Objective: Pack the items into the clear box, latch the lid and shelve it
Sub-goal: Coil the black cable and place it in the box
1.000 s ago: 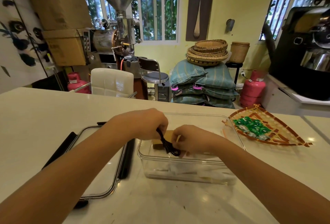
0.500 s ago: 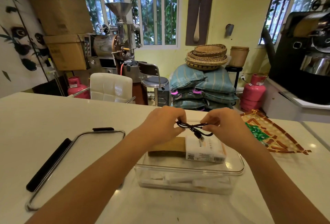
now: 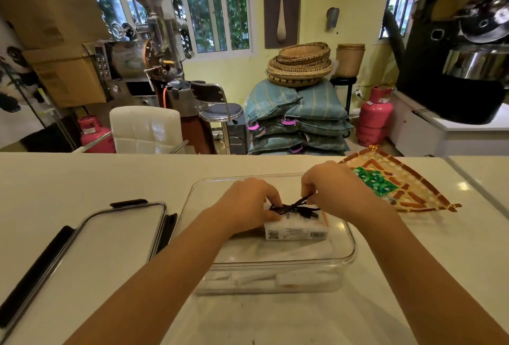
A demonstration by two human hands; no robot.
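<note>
**Cable bundle held over box, two-hand pinch**

Grip: left hand (image 3: 249, 207) pinches the cable (image 3: 293, 208) at the bundle's waist, thumb + fingers curled on it. Right hand (image 3: 334, 193) pinches a loose strand at approx 2 o'clock from the bundle, pulled taut. Both narrow, both holding cable. Plug end sticks out toward 3 o'clock, free.

Cable: black, thin, coiled small. Judged v. light, limp, springy, so the coil will likely relax if let go at the waist. Not fragile, not slippery. Best hold = the cinched waist; a strand alone would let loops fall open.

Position: cable sits just above/on the white carton (image 3: 296, 230), which lies inside the box (image 3: 345, 258) toward its far half. Contact w/ carton: cannot tell. Carton looks stiff, light; grip by long edges if moved. White wrapped items lie at box bottom, near side, blurred through the wall.

Outward: lid (image 3: 110, 237) off, flat on counter (image 3: 413, 276) at 9 o'clock of box, black latches showing; rigid, take by the rim. Woven tray (image 3: 407, 193) at 2 o'clock w/ green packets (image 3: 373, 182), not yet packed; small, crinkly, prob. slippery, so scoop several at once.

Est. progress: packing midway; latching + shelving not begun.
</note>
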